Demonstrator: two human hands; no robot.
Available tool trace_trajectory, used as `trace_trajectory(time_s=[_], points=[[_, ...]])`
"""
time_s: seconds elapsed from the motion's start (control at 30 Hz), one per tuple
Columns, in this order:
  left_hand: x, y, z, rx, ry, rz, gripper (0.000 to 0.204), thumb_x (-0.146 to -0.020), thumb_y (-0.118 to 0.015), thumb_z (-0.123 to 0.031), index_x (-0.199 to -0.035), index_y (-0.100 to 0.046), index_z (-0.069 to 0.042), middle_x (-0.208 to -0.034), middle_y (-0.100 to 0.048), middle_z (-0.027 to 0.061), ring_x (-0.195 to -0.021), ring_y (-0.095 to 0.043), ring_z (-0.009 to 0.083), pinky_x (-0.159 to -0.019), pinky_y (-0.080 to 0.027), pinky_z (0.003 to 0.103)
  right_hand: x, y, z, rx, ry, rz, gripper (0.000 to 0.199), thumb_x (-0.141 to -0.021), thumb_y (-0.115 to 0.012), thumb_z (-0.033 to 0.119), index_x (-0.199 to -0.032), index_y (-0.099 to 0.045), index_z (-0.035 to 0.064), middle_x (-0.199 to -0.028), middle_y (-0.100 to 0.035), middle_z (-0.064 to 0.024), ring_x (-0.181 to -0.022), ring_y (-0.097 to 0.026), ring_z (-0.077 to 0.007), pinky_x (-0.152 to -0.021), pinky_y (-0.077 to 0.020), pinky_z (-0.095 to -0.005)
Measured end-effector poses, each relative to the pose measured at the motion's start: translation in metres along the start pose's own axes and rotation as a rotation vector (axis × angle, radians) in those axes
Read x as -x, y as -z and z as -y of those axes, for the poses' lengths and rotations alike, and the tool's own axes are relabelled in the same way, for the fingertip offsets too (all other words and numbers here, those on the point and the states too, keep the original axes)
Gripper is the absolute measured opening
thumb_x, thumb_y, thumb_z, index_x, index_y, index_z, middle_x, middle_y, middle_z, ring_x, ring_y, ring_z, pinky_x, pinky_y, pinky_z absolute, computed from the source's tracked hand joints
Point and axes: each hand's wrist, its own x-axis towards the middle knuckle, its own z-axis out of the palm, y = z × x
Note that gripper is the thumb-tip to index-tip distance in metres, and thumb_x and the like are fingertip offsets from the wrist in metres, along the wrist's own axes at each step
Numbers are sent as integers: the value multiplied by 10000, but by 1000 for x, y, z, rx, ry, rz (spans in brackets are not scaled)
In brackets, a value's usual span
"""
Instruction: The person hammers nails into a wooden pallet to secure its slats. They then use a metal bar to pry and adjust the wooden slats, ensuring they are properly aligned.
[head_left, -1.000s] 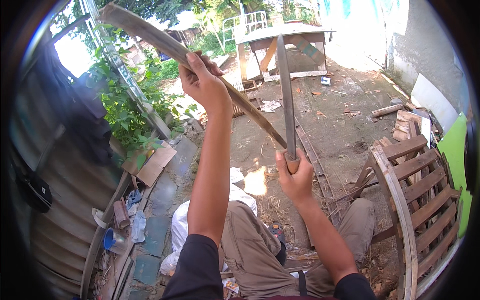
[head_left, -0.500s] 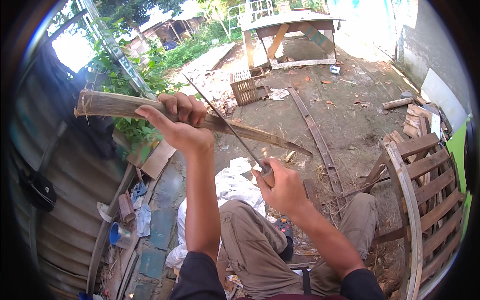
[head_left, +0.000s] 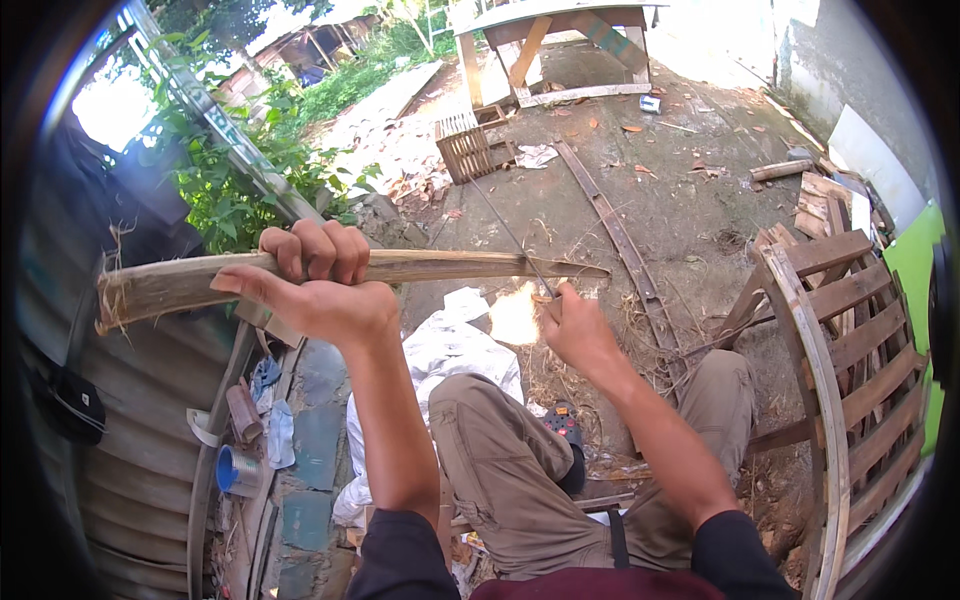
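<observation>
Tan and dry-looking, a long wooden stick (head_left: 440, 264) ran across the head view from the middle left to just right of centre, frayed at its thick end and tapering to a narrow tip. The left hand (head_left: 325, 290), left of centre, gripped it with fingers wrapped over the top and thumb laid along the near side. Right of centre, the right hand (head_left: 578, 328) had its fingers closed round the base of a long, thin blade (head_left: 503, 225), which crossed the stick near its tip; whether edge and wood touched could not be told. The stick seemed stiff and fairly light, its rough fibres unlikely to slip; the thick part looked the surest hold, the slim tip likelier to snap. A slatted wooden rack (head_left: 840, 300) stood at the right.
</observation>
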Motion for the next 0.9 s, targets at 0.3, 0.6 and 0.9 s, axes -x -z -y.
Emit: trace_trajectory(time_s=[0.3, 0.6, 0.9], points=[[-5, 7, 1, -40, -34, -31, 656, -923, -390, -785, -699, -259, -183, -546, -173, -53, -454, -139, 84, -416, -108, 279, 3, -10, -19, -174, -11, 34, 271, -914, -663, 174, -1035, -569, -50, -721, -657, -280, -703, -672, -457, -639, -509, -515], [-2, 24, -4, -98, -43, -83, 652, -938, -369, -774, -683, -242, -188, -538, -204, -39, -438, -142, 86, -417, -112, 272, 6, -29, -22, -61, 147, 53, 211, -881, -649, 142, -981, -547, -14, -719, -660, -265, -735, -668, -475, -662, -525, -532], [-2, 40, -7, -79, -26, -148, 641, -956, -368, -748, -688, -245, -179, -536, -201, -32, -441, -160, 91, -425, -115, 265, -6, -39, -43, 39, -1, 32, 205, -862, -620, 118, -1005, -572, -21, -814, -680, -292, -806, -688, -450, -746, -540, -542]])
